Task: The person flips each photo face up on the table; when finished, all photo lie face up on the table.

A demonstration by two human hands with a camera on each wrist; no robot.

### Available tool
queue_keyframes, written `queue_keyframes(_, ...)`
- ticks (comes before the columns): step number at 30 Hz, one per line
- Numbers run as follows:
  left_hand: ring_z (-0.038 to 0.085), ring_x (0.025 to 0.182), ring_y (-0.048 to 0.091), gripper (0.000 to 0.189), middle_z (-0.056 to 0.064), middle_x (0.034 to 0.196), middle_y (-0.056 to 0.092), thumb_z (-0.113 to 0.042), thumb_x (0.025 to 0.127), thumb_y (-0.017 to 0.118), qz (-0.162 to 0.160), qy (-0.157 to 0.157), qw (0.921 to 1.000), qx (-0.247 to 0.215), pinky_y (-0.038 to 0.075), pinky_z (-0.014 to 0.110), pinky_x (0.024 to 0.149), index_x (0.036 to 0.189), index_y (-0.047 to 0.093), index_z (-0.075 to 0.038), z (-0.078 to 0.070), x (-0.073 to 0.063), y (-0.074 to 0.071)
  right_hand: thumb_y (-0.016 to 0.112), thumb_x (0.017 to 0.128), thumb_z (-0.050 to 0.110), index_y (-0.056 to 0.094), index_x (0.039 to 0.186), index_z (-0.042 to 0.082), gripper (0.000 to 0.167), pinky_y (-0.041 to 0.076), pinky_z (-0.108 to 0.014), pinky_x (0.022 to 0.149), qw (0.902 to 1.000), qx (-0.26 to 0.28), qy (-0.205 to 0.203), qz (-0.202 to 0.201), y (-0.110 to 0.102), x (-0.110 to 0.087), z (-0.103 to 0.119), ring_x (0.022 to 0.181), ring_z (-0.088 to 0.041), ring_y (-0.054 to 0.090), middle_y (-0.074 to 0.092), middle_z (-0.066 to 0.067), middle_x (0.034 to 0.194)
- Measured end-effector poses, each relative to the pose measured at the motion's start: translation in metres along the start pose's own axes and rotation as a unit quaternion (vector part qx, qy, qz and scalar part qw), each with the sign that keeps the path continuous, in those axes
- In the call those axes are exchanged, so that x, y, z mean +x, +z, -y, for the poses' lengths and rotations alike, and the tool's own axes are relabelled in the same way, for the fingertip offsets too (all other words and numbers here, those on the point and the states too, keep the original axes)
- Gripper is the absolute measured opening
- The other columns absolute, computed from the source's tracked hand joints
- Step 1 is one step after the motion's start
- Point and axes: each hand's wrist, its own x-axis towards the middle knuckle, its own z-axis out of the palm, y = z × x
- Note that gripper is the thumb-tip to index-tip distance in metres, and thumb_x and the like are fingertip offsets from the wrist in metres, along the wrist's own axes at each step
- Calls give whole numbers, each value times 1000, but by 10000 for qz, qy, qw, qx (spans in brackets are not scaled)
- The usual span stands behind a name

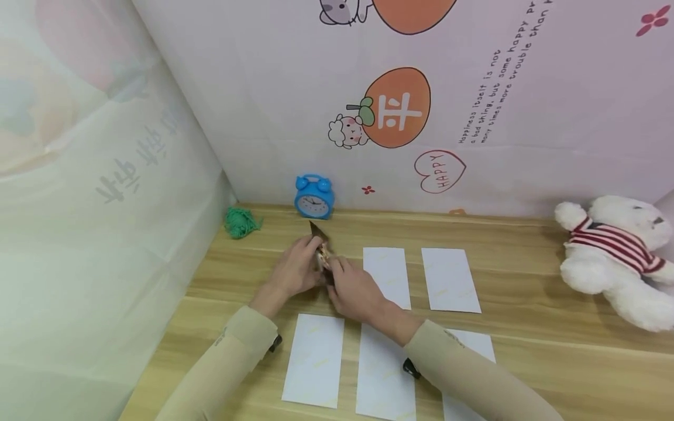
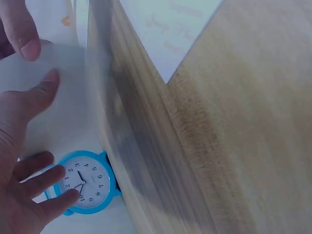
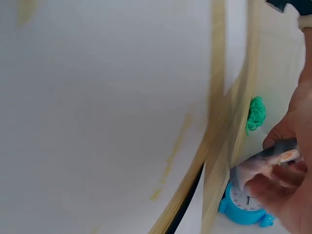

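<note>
A glossy dark photo print (image 1: 318, 231) with coloured picture parts is held between both hands above the back left of the table. At its far end, my left hand (image 1: 296, 268) pinches it with the thumb on one face; in the left wrist view the other fingers of that left hand (image 2: 29, 170) spread below the sheet. My right hand (image 1: 358, 289) grips the near end. In the right wrist view, its fingers lie against the photo print (image 3: 258, 168). Motion blur hides the picture. White sheets (image 1: 313, 359) with faint yellow marks lie on the table beneath and beside the hands.
Behind the hands, a blue alarm clock (image 1: 314, 197) stands against the patterned wall. A ball of green yarn (image 1: 241, 223) lies in the back left corner. A white teddy bear (image 1: 613, 257) in a striped top lies at the right. More white sheets (image 1: 450, 279) lie at right.
</note>
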Motion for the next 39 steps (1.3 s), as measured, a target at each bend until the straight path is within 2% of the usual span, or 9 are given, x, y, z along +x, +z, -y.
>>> queue_keyframes(3,31,112,69,58,11,122,70,-23,74,92,-31,-172,9997,157,61,46,90,121,59,-14,-1,0,-3,63,100,24,50,146,1,52,63,-43,89,9981,101,401,455,0,4,0,118,-32,69,65,-18,136)
queue_keyframes(6,29,109,70,54,10,120,71,-25,75,90,-7,-278,9994,203,61,45,90,119,61,-13,0,-1,-4,60,102,27,51,149,6,52,60,-46,98,9968,89,425,667,1,6,-2,128,-35,65,62,-17,144)
queue_keyframes(10,29,106,71,53,11,117,73,-22,74,88,52,-342,9994,31,61,45,90,119,62,-10,5,-3,-2,62,102,27,49,152,12,53,57,-50,105,9969,167,231,738,3,6,-7,133,-40,61,53,-19,153)
queue_keyframes(13,30,110,70,57,13,120,72,-13,71,86,201,-484,9978,-403,60,45,95,122,62,-8,12,-6,-1,63,102,24,45,155,19,56,54,-54,108,9953,334,78,910,3,5,-11,139,-45,55,46,-21,160)
queue_keyframes(16,32,120,67,63,15,129,69,-10,68,85,502,-748,9924,-834,57,47,104,127,60,-8,18,-10,-2,62,103,23,44,156,23,55,54,-56,108,9935,343,-7,1087,2,5,-14,143,-46,51,44,-20,162)
queue_keyframes(20,33,127,64,68,14,136,65,-20,70,88,785,-973,9857,-1133,54,49,108,130,58,-11,22,-14,-3,62,104,23,49,154,23,51,55,-56,106,9936,239,-72,1101,1,5,-15,141,-46,54,49,-19,159)
queue_keyframes(26,33,135,59,83,10,140,63,-46,70,95,1073,-900,9795,-1450,48,52,115,135,56,-12,28,-19,-1,61,104,23,51,153,22,49,56,-54,105,9926,133,-86,1203,2,4,-16,137,-45,58,55,-19,153)
queue_keyframes(34,36,146,50,91,15,153,55,-53,72,92,1919,-788,9615,-1800,41,55,122,142,53,-12,40,-21,3,59,105,29,54,152,23,47,56,-51,107,9840,-428,-164,1723,5,5,-14,137,-43,58,55,-19,154)
queue_keyframes(39,38,153,40,94,15,160,49,-56,71,92,1933,-599,9718,-1215,30,57,128,143,53,-12,44,-23,8,60,105,33,57,150,25,46,55,-50,109,9797,-728,-292,1847,7,7,-11,138,-42,57,56,-17,153)
